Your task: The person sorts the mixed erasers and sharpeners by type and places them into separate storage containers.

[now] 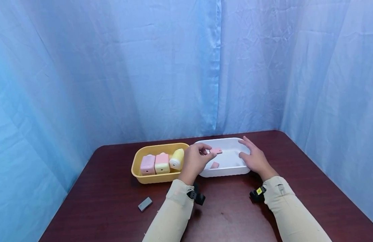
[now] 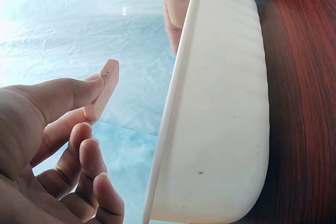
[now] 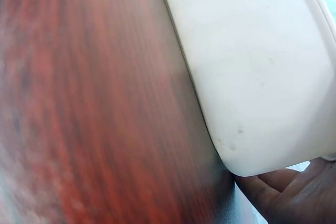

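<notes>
My left hand [image 1: 196, 160] pinches a small flat pink block [image 1: 216, 151] between thumb and fingers, above the left part of a white plastic basket [image 1: 225, 172]. In the left wrist view that pink block [image 2: 103, 91] stands on edge at the fingertips, apart from the basket's rim. A second small pink piece [image 1: 215, 165] lies inside the basket, near its front left corner. My right hand [image 1: 255, 158] holds the basket's right end, thumb inside and fingers over the rim. In the right wrist view the basket's wall [image 3: 262, 77] hides most of that hand.
Left of the white basket stands a yellow basket [image 1: 157, 179] with a lilac case [image 1: 148, 164], a pink and cream case [image 1: 162, 163] and a yellow and white one [image 1: 176, 159]. A small grey block [image 1: 145, 204] lies on the dark red table [image 1: 108, 201]. Blue curtains [image 1: 174, 67] hang behind.
</notes>
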A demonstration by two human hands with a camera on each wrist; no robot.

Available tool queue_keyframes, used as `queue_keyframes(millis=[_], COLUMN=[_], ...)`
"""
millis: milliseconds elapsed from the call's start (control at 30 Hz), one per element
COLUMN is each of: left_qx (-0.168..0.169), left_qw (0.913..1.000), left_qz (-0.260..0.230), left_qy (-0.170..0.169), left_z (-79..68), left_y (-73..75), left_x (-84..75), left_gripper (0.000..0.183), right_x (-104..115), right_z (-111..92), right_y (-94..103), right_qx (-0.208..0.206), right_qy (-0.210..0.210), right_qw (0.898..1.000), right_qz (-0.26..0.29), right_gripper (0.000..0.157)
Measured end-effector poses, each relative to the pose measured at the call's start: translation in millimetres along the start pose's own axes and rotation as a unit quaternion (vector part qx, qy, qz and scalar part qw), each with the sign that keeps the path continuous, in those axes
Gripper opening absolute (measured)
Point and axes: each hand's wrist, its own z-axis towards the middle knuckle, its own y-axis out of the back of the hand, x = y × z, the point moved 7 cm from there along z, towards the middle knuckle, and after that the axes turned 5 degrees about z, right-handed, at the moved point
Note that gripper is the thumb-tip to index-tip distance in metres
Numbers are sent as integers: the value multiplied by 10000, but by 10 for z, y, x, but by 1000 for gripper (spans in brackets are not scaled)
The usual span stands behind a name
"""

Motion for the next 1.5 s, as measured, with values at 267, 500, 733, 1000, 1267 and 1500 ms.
queue_keyframes(millis=[267,500,733,1000,1267,1500], left_qx=[50,33,-35,-38,-90,-52], left_qw=[9999,9999,9999,9999,9998,9990], left_qz=[43,55,67,16,178,392], left_qy=[79,104,92,111,55,206], left_z=[3,1,5,5,-6,-1], left_y=[-24,-24,-7,-14,-18,-33], left_x=[16,24,16,43,24,21], left_gripper=[22,22,24,27,29,21], right_x=[-5,-1,8,9,-5,10], right_z=[13,5,2,0,2,-6], right_y=[7,4,4,5,-7,4], right_qx=[-10,10,6,-27,-14,1], right_qy=[33,-11,2,70,73,63], right_qw=[10000,10000,10000,10000,10000,10000], right_qz=[-1,-3,-3,0,30,53], right_gripper=[61,61,61,61,60,60])
